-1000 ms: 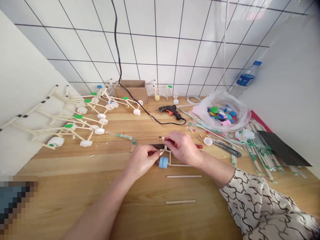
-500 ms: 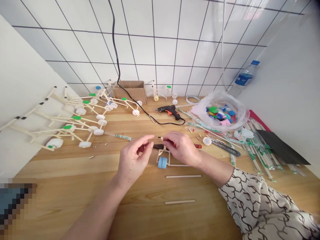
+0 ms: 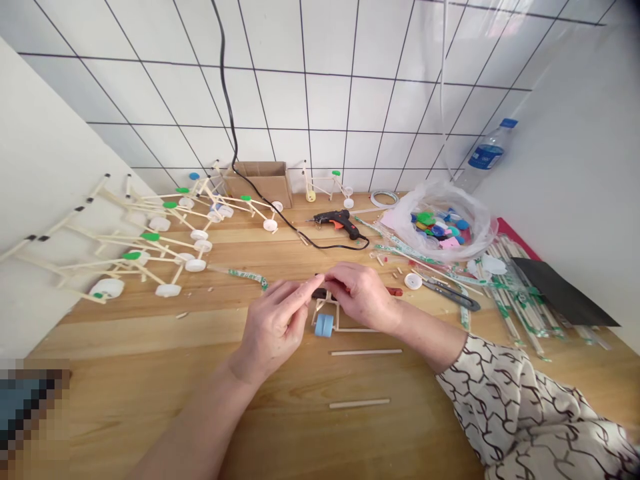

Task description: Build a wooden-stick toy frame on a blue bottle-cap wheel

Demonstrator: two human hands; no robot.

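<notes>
Glue gun (image 3: 344,220) lies mid-table, tip pointing L; its black cord (image 3: 222,67) loops just in front of it, btwn gun & hands, then runs L & up past the wall. L of gun: cardboard box (image 3: 267,190), then a crowd of stick models (image 3: 150,237) w/ white wheels & green seats. One single model (image 3: 336,173) stands right behind gun. R of gun: tape roll (image 3: 387,205), then plastic bag (image 3: 440,255) of coloured caps (image 3: 440,225), w/ water bottle (image 3: 486,157) behind. Front-R of gun: white disc (image 3: 413,281), grey cutter (image 3: 453,295), wrapped sticks (image 3: 515,313), black sheet (image 3: 565,293) partly over them. Dark tool (image 3: 395,291) w/ red end is in front of gun, mostly covered by R hand.

Surface = wood table (image 3: 200,427), few stick offcuts; 2 loose sticks (image 3: 366,352) well in front of gun. Wall (image 3: 330,100) behind gun = white tile, dark lines; plain white side panels (image 3: 585,167).

Stick frame (image 3: 355,330) w/ blue wheel (image 3: 324,325) is in front of gun, just below R fingertips. R hand (image 3: 365,297): thumb & forefinger pinched on frame's upper end, grip pt mostly hidden. L hand (image 3: 275,323): index straight out, tip at R pinch (touching or just beside, can't tell), thumb apart & lower, nothing visible in its grip.
</notes>
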